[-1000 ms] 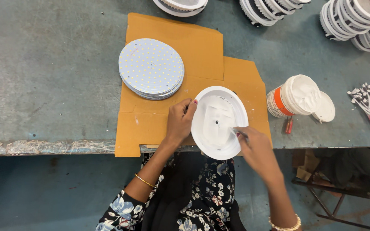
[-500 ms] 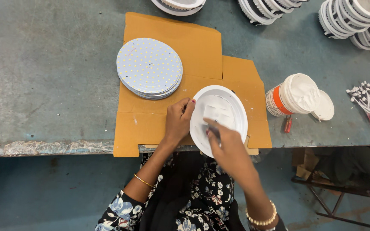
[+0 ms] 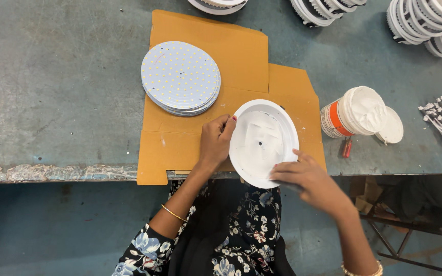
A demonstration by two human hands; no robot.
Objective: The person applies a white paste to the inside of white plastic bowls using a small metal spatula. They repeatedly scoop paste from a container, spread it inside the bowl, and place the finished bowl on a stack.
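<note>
Fingers (image 3: 224,126) of both hands on white round housing's (image 3: 263,143) opposite rims

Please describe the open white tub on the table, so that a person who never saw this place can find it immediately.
Start at the brown cardboard sheet on the grey table; the tub lies tipped just past its right edge, right of the white round housing that the left hand and right hand hold. Only it has an orange band and white paste inside, with its lid beside it.
</note>
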